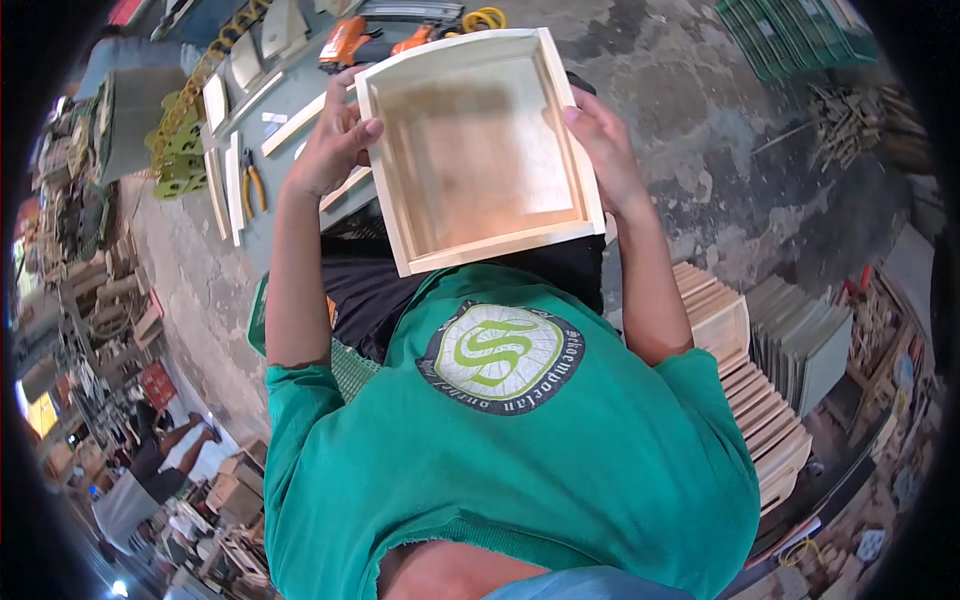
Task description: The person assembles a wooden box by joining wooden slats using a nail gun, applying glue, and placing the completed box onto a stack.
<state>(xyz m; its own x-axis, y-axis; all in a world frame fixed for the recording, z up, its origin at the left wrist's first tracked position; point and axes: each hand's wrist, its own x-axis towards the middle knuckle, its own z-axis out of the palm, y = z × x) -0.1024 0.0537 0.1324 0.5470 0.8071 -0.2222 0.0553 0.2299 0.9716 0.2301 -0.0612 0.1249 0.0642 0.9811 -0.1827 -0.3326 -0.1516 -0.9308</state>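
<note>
A shallow, light wooden box (470,150) with one curved edge is held up above my lap, its open side facing me. My left hand (338,140) grips its left side, thumb over the rim. On the opposite side, my right hand (600,140) closes around the wall with its thumb on the rim; the other fingers are partly hidden behind the box. Beyond the box, an orange nail gun (365,42) lies on the worktable (290,180). Pliers with orange handles (252,182) and several pale wood strips (236,190) lie left of my left hand.
Stacked wooden pieces (735,370) stand to my right, beside a stack of grey panels (800,335). A green crate (795,40) and a heap of wood sticks (850,125) are at the far right. Another person (155,470) is at the lower left among clutter.
</note>
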